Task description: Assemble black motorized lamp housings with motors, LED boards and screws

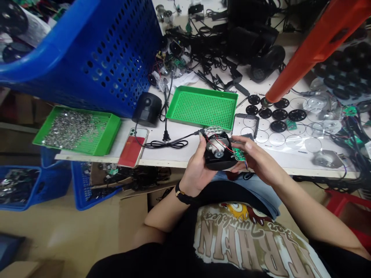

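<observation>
My left hand (197, 164) is wrapped round a small black plastic housing (218, 156), held just in front of the table's edge. Inside the housing I see a white motor part and red wires. A black cable runs from its top left back across the table. My right hand (255, 156) grips the housing's right side, its fingers pinched at a small green circuit board (238, 153) there. A black watch sits on my left wrist.
An empty green tray (203, 106) lies behind the housing; another green tray (77, 129) of small metal parts is at the left. A phone (133, 146), a large blue basket (87, 50), black discs (278, 114), clear discs, an orange tool handle (313, 46) and tangled cables crowd the table.
</observation>
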### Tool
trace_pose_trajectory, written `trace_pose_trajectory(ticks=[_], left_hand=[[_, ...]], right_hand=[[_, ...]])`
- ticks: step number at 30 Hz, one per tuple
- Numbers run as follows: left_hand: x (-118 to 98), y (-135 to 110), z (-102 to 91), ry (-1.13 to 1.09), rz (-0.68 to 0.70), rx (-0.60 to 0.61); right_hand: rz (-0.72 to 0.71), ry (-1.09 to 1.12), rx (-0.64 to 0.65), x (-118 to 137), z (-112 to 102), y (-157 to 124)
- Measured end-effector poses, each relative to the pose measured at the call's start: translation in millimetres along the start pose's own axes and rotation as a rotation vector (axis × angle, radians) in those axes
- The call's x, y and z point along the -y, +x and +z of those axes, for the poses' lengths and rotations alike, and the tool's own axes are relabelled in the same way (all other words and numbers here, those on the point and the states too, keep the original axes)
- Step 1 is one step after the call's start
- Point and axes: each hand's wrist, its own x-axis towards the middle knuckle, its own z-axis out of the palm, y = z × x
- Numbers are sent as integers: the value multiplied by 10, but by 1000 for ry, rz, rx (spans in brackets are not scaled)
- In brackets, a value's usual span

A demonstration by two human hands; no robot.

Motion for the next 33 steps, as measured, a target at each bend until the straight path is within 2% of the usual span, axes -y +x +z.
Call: trace_pose_trajectory(ticks=[3,5,7,9,12,15,18,22,26,29,31,33], left_hand=[[10,18,-6,9,66,-28],[33,33,-7,31,137,-41],[72,46,-12,62,215,-40],[119,57,-29,106,292,-47],[186,67,-72,173,370,-72],[229,70,-118,186,381,-46],[246,67,-148,168,355,-10],[246,57,-157,134,316,-18],[246,54,-160,135,317,-25],[250,56,-174,136,268,39],[253,51,-187,147,243,84],[259,39,-199,184,241,87]], right_hand=[[-267,-319,-57,-157,-30,-184],[-552,-621,-206,-223,-17,-262],[-831,-864,-369,-217,12,-299],[-960,-960,-381,-130,47,-308],[-874,-938,-214,73,108,-285],[-802,-980,-102,216,167,-224],[-799,-1087,-23,245,193,-158],[-823,-1165,27,228,181,-123],[-807,-1424,34,232,195,-160],[-707,-1570,-21,234,229,-196],[-594,-1475,-56,231,242,-207],[-506,-1276,-109,226,237,-207]])
